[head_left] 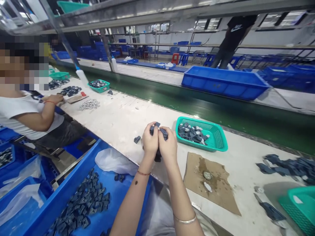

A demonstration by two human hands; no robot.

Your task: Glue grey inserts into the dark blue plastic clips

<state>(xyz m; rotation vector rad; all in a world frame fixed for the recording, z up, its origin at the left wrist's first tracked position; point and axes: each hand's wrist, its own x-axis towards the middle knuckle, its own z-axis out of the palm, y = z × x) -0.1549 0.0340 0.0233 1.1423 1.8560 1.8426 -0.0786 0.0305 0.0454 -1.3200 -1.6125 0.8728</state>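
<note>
The fingers of the left hand (pixel 150 141) and the right hand (pixel 168 141) are curled around dark grey parts (pixel 163 133), thumbs side by side, just over the near edge of the table (pixel 123 121); whether those parts are joined, I can't make out. A loose dark piece (pixel 137 139) lies just beside the left hand. Near the right hand stands a green basket (pixel 220 139) with dark and pale pieces in it. In front of that, stained cardboard (pixel 193 170) carries a round metallic item (pixel 207 175) and a pale oval one (pixel 207 187). Farther right there's a dark heap (pixel 292 168). Down on the left, a blue bin (pixel 112 183) holds scattered dark pieces, and past it a co-worker (pixel 36 118) sits at the table.
</note>
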